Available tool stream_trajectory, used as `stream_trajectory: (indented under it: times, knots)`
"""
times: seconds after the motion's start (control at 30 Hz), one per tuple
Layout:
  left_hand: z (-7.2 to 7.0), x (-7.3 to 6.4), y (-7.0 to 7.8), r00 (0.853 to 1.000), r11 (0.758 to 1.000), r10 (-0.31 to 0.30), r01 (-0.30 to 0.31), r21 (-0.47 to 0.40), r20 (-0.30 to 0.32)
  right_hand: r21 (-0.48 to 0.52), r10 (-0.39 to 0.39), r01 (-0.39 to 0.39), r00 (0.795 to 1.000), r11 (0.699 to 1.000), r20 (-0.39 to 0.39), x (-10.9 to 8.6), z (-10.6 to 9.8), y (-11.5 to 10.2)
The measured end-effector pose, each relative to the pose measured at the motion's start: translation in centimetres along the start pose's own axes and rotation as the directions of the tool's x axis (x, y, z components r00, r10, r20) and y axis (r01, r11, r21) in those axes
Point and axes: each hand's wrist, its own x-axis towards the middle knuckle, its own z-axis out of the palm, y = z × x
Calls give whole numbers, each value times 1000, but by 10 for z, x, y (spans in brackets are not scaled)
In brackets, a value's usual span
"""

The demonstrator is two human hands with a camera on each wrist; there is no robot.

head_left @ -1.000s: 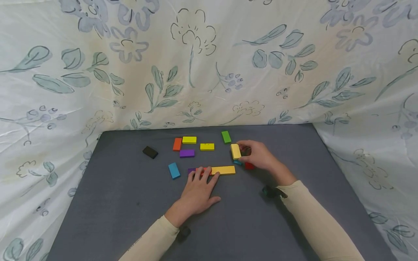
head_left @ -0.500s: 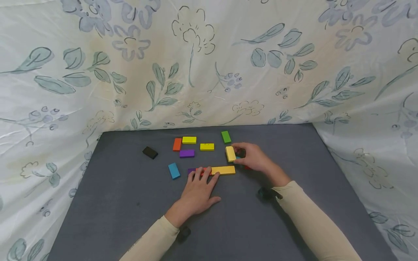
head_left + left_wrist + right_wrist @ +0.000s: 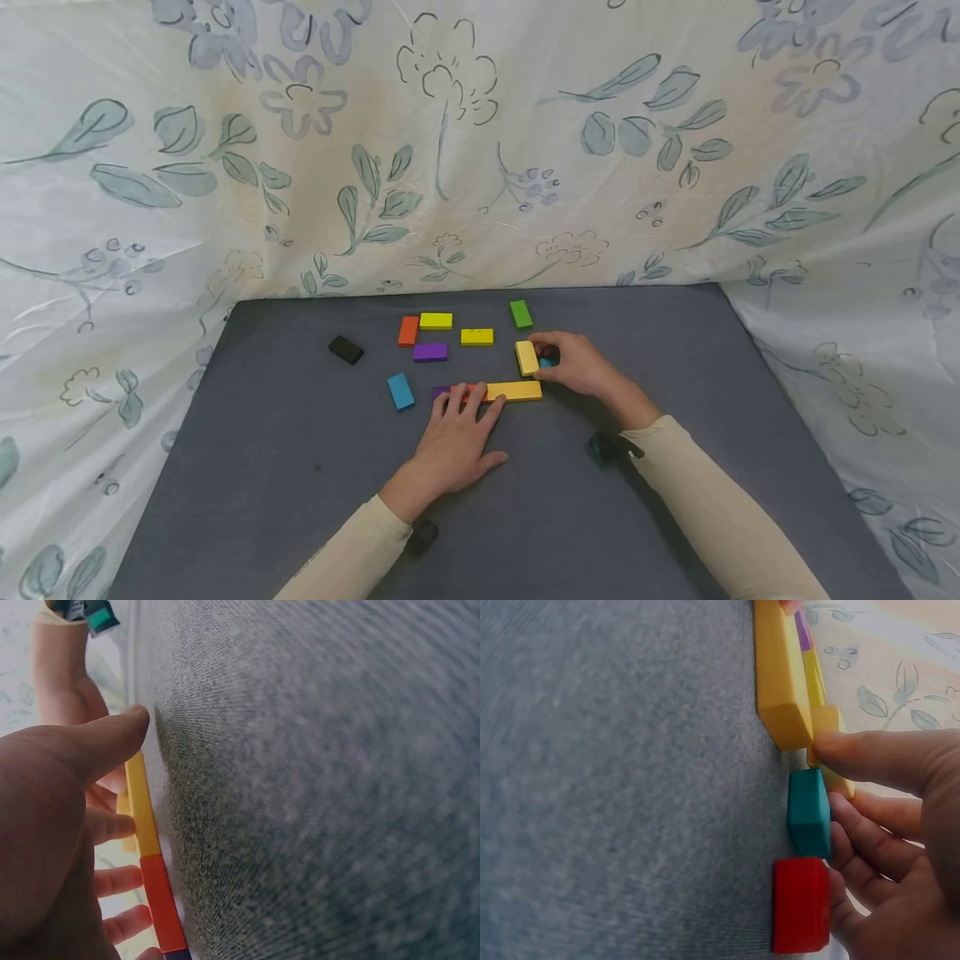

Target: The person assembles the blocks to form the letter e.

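My left hand (image 3: pixel 453 446) rests with spread fingers on a row of blocks. This row runs from a purple block (image 3: pixel 439 392) through a red block (image 3: pixel 162 904) to an orange-yellow length (image 3: pixel 517 391) at the right. Just behind the row's right end, my right hand (image 3: pixel 577 364) pinches a pale yellow block (image 3: pixel 527 358) between thumb and fingers. In the right wrist view, a teal block (image 3: pixel 808 814) and a red block (image 3: pixel 801 904) stand beneath its curled fingers; the head view mostly hides both.
Behind the row lie an orange-red block (image 3: pixel 408 332), two bright yellow blocks (image 3: pixel 477 337), a purple block (image 3: pixel 431 352) and a green block (image 3: pixel 521 314). A blue block (image 3: pixel 401 392) and a black block (image 3: pixel 346 350) lie to the left. Floral cloth (image 3: pixel 480 167) hangs behind the grey table (image 3: pixel 300 500).
My right hand has moved left and slightly nearer with the pale yellow block, toward the row's right end. The left hand stays put on the row.
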Motion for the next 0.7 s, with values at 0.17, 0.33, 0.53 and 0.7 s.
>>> stream_trajectory:
  times: [0.17,0.33,0.53,0.7]
  knots:
    - [1,0,-1,1000,1000,-2,2,0,3,-16,-2,2,1000,1000,8,-1,0,4]
    - [0,0,-1,1000,1000,-2,2,3,6,-36,-2,2,1000,999,22,-2,-2,6]
    - [-1,0,-1,1000,1000,0,0,1,6,-56,-13,16,999,998,40,-3,-5,5]
    - [-3,0,0,1000,1000,1,-1,-3,8,-81,-38,43,997,996,67,-4,-8,7]
